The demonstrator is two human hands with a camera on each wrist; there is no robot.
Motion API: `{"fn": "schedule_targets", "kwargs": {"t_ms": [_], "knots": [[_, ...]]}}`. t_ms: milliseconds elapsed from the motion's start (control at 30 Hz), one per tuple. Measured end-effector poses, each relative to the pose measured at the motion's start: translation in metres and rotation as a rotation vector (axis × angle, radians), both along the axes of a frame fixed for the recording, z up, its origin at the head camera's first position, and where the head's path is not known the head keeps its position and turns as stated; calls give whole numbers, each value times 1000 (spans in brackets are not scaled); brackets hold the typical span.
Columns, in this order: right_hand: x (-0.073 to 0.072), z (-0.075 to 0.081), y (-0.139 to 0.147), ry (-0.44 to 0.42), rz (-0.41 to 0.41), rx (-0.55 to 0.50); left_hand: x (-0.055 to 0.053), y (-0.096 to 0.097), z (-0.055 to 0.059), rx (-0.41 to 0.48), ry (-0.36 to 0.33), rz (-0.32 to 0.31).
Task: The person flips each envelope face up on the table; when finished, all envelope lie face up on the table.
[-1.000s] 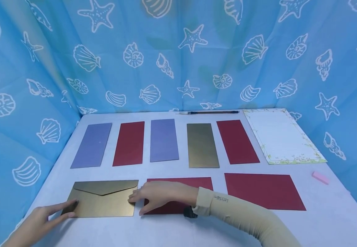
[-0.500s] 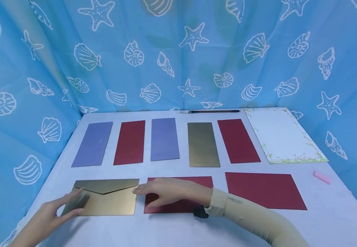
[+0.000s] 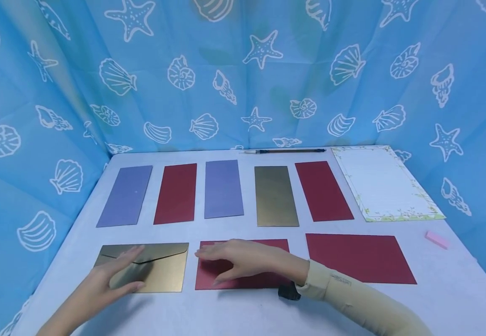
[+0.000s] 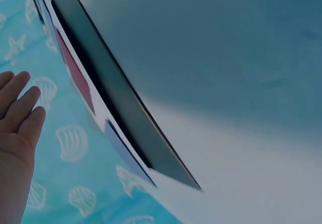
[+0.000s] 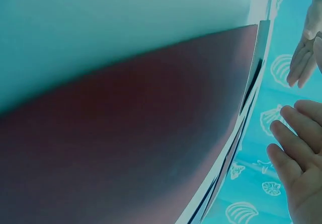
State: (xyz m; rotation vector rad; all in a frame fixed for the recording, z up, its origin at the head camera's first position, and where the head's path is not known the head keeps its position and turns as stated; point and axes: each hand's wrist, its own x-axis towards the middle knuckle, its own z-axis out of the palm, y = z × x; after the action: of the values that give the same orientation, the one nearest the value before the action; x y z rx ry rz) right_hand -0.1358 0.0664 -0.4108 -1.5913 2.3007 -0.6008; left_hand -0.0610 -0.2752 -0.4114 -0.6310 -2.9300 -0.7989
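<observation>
In the head view a gold envelope lies at the front left with its pointed flap facing up. Over its left half hovers my left hand, fingers extended and thumb apart, casting a shadow on it. My right hand is above the middle red envelope, its fingers reaching left toward the gold one. Neither hand holds anything. The left wrist view shows the left hand with straight fingers over the gold envelope. In the right wrist view the right hand is likewise spread above the red envelope.
Another red envelope lies front right. Behind stand out a row of purple, red and gold envelopes lying flat. A brush lies at the back edge, bordered paper at the right, a pink eraser below it.
Both hands have come off the gold envelope. The left hand has moved right and up over it, while the right hand has drawn back to the right. The envelope stays in place.
</observation>
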Motion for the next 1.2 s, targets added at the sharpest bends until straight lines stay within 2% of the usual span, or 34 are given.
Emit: {"fn": "schedule_targets", "kwargs": {"t_ms": [200, 300, 567, 833, 1033, 1200], "knots": [[5, 1, 15, 0, -32, -8, -3, 20, -2, -6, 91, -79], [6, 3, 24, -25, -57, -23, -5, 29, -3, -5, 96, -116], [9, 3, 51, -122, -147, -49, -14, 49, -8, 47, 95, -217], [10, 2, 79, -103, -199, -104, -20, 64, -11, 97, 70, -320], [13, 0, 99, -139, -246, -82, -23, 74, -13, 76, 62, -365], [18, 0, 116, -181, -304, -57, -28, 82, -15, 43, 16, -394]]}}
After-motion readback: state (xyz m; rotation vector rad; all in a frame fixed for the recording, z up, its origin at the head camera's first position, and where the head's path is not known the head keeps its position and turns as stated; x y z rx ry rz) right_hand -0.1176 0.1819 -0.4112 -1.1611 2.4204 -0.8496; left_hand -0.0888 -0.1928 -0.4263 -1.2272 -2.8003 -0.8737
